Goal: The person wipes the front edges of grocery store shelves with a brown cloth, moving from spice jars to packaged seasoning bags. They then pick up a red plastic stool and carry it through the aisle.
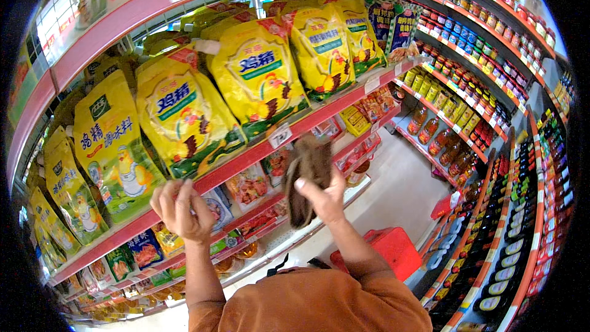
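My right hand [325, 193] grips a folded dark brown cloth [306, 175], thumb laid over it, in front of the red shelf edge. With fingers curled and nothing seen in it, my left hand [184, 210] is raised at the same shelf edge, just below the yellow seasoning pouches. The nearest is a yellow pouch with a rooster picture [184, 110]. Beside it stand a second rooster pouch [258, 74] and, to the left, a yellow-green pouch with a chick picture [115, 147]. Whether my left fingertips touch the shelf edge, I cannot tell.
The red shelf edge [216, 175] crosses in front of me. Lower shelves hold food packets [246, 184]. A red box-like object [392, 251] stands on the floor [392, 166] at my right. Farther right, shelves carry jars and bottles [428, 129].
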`<state>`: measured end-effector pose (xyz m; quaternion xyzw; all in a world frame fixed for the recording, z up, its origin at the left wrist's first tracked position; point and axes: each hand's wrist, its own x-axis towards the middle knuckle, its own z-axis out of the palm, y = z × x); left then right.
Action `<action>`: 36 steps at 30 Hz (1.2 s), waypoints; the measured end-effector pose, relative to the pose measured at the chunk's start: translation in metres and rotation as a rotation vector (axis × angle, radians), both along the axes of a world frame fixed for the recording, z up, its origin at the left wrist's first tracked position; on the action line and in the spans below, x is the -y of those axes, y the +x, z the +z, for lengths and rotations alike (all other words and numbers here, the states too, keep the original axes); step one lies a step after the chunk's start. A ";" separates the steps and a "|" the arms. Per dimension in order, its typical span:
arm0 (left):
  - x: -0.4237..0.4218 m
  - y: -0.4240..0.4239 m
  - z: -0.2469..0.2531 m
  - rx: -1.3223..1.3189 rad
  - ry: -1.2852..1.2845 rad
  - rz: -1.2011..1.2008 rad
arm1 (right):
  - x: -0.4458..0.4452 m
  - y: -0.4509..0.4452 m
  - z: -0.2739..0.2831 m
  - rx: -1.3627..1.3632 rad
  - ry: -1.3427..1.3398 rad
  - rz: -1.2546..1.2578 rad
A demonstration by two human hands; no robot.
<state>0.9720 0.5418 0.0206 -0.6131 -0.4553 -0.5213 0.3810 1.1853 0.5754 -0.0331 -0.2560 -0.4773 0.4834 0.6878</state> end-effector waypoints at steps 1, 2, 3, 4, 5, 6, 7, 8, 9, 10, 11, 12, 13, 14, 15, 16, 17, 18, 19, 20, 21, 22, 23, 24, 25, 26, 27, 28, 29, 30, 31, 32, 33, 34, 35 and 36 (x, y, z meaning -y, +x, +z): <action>-0.007 -0.001 -0.004 0.001 0.022 0.015 | -0.008 0.017 0.001 -0.004 -0.085 -0.098; -0.013 0.002 -0.004 0.022 0.008 0.010 | -0.016 0.031 0.007 -0.086 -0.075 -0.177; -0.018 0.004 -0.006 0.049 -0.004 0.008 | -0.027 0.044 0.005 -0.112 -0.136 -0.246; -0.025 0.003 -0.010 0.027 -0.019 0.016 | -0.038 0.057 0.005 -0.146 -0.112 -0.277; -0.028 0.006 -0.012 0.034 -0.017 0.044 | -0.050 0.068 0.006 -0.181 -0.088 -0.307; -0.031 0.009 -0.013 0.038 -0.013 0.071 | -0.059 0.077 0.006 -0.167 -0.084 -0.317; -0.033 0.012 -0.014 0.041 -0.010 0.098 | -0.068 0.085 0.004 -0.154 -0.079 -0.326; -0.036 0.014 -0.014 0.072 0.022 0.114 | -0.078 0.091 -0.001 -0.141 -0.069 -0.347; -0.038 0.014 -0.015 0.064 0.026 0.132 | -0.082 0.092 0.003 -0.132 -0.074 -0.335; -0.039 0.013 -0.017 0.056 0.029 0.150 | -0.085 0.091 0.010 -0.124 -0.078 -0.323; -0.040 0.013 -0.017 0.048 0.032 0.167 | -0.089 0.091 0.014 -0.116 -0.083 -0.312; -0.041 0.014 -0.017 0.035 0.054 0.158 | -0.095 0.090 0.013 -0.064 -0.068 -0.327; -0.041 0.014 -0.017 0.037 0.044 0.157 | -0.100 0.088 0.014 -0.056 -0.076 -0.316; -0.041 0.014 -0.018 0.039 0.034 0.157 | -0.105 0.084 0.014 -0.049 -0.084 -0.305; -0.041 0.013 -0.018 0.047 0.027 0.155 | -0.108 0.081 0.015 -0.037 -0.088 -0.295; -0.041 0.015 -0.017 0.052 0.028 0.173 | -0.112 0.080 0.011 -0.032 -0.106 -0.293; -0.041 0.015 -0.016 0.046 0.021 0.175 | -0.113 0.079 0.010 -0.041 -0.114 -0.265; -0.041 0.015 -0.017 0.046 0.017 0.178 | -0.112 0.080 0.009 -0.044 -0.118 -0.237; -0.041 0.015 -0.017 0.046 0.013 0.180 | -0.112 0.080 0.008 -0.047 -0.123 -0.209; -0.042 0.016 -0.017 0.055 0.021 0.175 | -0.112 0.080 0.006 0.007 -0.120 -0.233; -0.044 0.015 -0.018 0.047 0.043 0.176 | -0.110 0.078 0.007 0.020 -0.143 -0.219; -0.043 0.016 -0.018 0.052 0.039 0.170 | -0.107 0.076 0.009 0.034 -0.167 -0.206; -0.043 0.016 -0.019 0.056 0.036 0.163 | -0.105 0.074 0.011 0.048 -0.190 -0.195; -0.043 0.015 -0.019 0.046 0.036 0.163 | -0.103 0.072 0.010 0.057 -0.187 -0.180; -0.044 0.014 -0.020 0.036 0.036 0.162 | -0.101 0.068 0.008 0.070 -0.168 -0.190; -0.044 0.012 -0.021 0.027 0.036 0.159 | -0.099 0.063 0.005 0.082 -0.148 -0.202; -0.043 0.012 -0.020 0.021 0.032 0.161 | -0.096 0.058 0.005 0.094 -0.129 -0.217; -0.043 0.012 -0.020 0.016 0.028 0.162 | -0.090 0.053 0.008 0.135 -0.136 -0.225; -0.042 0.011 -0.020 0.010 0.024 0.162 | -0.082 0.046 0.014 0.111 -0.162 -0.172; -0.042 0.010 -0.021 0.003 0.018 0.168 | -0.079 0.043 0.013 0.156 -0.140 -0.143; -0.042 0.009 -0.021 0.002 0.013 0.166 | -0.076 0.042 0.010 0.200 -0.119 -0.114; -0.042 0.010 -0.020 0.001 0.009 0.164 | -0.076 0.041 0.005 0.292 -0.091 -0.122; -0.041 0.010 -0.020 0.001 0.005 0.166 | -0.073 0.038 0.008 0.292 -0.077 -0.065; -0.041 0.009 -0.020 0.000 -0.004 0.160 | -0.068 0.037 0.012 0.292 -0.108 -0.015; -0.041 0.008 -0.021 -0.002 -0.013 0.154 | -0.064 0.036 0.015 0.292 -0.138 0.036; -0.041 0.007 -0.021 -0.001 -0.019 0.146 | -0.061 0.035 0.016 0.296 -0.154 0.096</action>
